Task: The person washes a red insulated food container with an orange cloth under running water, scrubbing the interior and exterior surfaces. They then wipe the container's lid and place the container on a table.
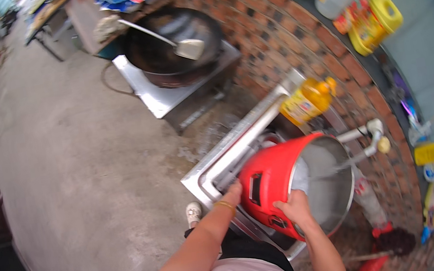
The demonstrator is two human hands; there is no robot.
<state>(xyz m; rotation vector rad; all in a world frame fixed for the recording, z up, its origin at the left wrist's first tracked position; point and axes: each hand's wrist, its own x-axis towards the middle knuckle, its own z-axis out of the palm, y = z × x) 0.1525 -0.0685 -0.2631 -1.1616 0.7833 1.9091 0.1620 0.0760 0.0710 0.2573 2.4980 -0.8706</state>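
Note:
A large red pot [266, 170] with a silvery metal inside lies tilted over a stainless steel sink [214, 170], its mouth towards the brick wall. Water runs from a white pipe tap [368, 151] into the mouth, and water or a pale thing shows within. My right hand [295, 206] grips the pot's near rim, thumb on the outside, fingers over the edge. At the pot's base is my left hand [233, 193], touching or close beneath it; its fingers are partly hidden. A yellow detergent bottle [304, 103] stands at the sink's far edge.
Beyond the sink, a black wok [164, 28] with a metal spatula [189, 48] sits on a steel stove [163, 99]. A brick wall [294, 32] borders the right side, its ledge holding a yellow jug [378, 20] and several bottles. Concrete floor [87, 157] lies at left.

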